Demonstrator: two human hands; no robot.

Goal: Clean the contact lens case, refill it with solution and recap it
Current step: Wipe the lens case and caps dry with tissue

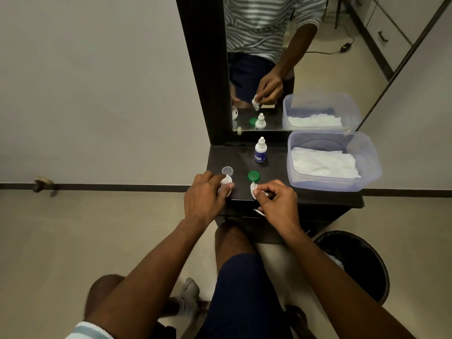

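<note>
Judged step: wiping the contact lens case dry, both caps off. Best done with the case pinned flat on the dark shelf, the tissue twisted to a point, pushed into each well, turned along the wall and threads, then swapped for a fresh sheet once damp.

Largest first:
- Black bin on the floor at the right: some crumpled white paper inside, rest hidden in shadow.
- Clear plastic tub at the shelf's right end: flat stack of white tissues, no lid.
- Small bottle, upright near the mirror, white nozzle on; fill level not readable.
- Case at the shelf's near left edge, mostly hidden under fingers; contents of the wells not visible.
- Green cap and clear cap, lying loose on the shelf just beyond the hands, apart from each other.

Left hand grasping the case against the shelf. Right hand pinching a small wad of tissue between thumb and fingertips, just beside the case, not touching it.
</note>
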